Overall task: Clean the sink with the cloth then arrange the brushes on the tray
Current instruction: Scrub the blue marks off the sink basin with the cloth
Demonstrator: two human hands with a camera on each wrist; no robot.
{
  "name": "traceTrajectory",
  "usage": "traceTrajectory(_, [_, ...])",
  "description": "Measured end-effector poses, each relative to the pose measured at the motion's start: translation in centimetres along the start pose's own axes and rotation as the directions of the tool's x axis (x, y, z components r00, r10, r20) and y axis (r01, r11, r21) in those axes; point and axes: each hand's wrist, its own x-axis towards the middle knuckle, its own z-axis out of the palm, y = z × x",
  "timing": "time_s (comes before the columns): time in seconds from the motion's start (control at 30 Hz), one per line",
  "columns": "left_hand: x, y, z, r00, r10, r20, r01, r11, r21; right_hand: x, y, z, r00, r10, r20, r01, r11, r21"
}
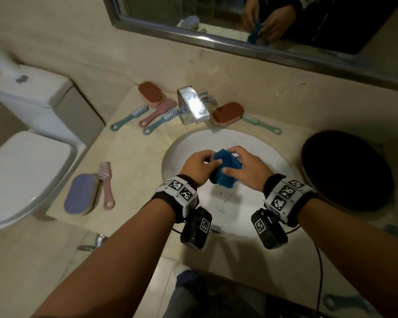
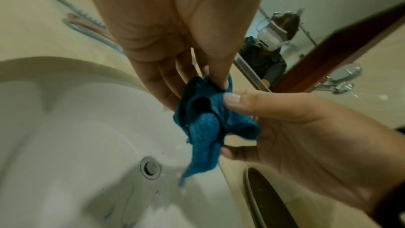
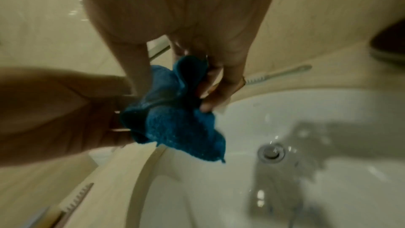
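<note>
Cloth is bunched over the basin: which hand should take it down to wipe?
Probably the right hand: its thumb and fingers wrap most of the cloth, while the left hand only pinches one edge. Both hover above the sink.

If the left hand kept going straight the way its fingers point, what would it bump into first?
Past the blue cloth it pinches, the left hand points toward the right hand, so it would likely meet that hand's fingers first. Depth is hard to judge.

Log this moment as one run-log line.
stage: cloth handling | left hand and right hand: both grip blue cloth | over sink | brushes: off tray
</note>
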Motion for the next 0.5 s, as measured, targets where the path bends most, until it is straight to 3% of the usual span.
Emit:
traceTrajectory(0.1, [0.5, -0.8, 0.1, 0.995, -0.046, 0.087, 0.046, 0.999, 0.002, 1.0, 0.4, 1.3, 0.999, 0.028, -0.036, -0.024, 0.992, 0.123])
traceTrajectory(0.17, [0.3, -0.8, 0.2, 0.991, -0.066, 0.12, 0.054, 0.993, 0.103, 2.0, 1.1, 1.7, 0.996, 0.074, -0.056, -0.062, 0.982, 0.18])
traceTrajectory(0.23, [0.3, -1.3, 0.0, 0.994, -0.062, 0.092, 0.038, 0.967, 0.25, 3.3, 1.9, 1.8, 0.997, 0.072, -0.026, -0.068, 0.989, 0.13])
traceTrajectory(0.3, [0.0, -2.4, -0.9, 0.995, -0.098, 0.008, 0.079, 0.847, 0.525, 4.6, 3.0, 1.6, 0.999, 0.04, 0.0, -0.04, 0.999, 0.019])
traceTrajectory(0.37, [-0.9, -3.9, -2.0, 0.974, -0.219, -0.057, 0.188, 0.641, 0.744, 5.9, 4.3, 1.6, 0.999, 0.035, 0.002, -0.035, 0.997, -0.073])
traceTrajectory(0.43, [-1.9, -5.2, -2.7, 0.929, -0.358, -0.092, 0.283, 0.528, 0.801, 7.0, 5.7, 1.8, 0.999, 0.051, 0.011, -0.049, 0.995, -0.092])
traceTrajectory(0.5, [-2.3, -6.4, -3.3, 0.892, -0.441, -0.1, 0.336, 0.5, 0.798, 8.1, 7.1, 2.2, 0.998, 0.061, 0.029, -0.057, 0.992, -0.108])
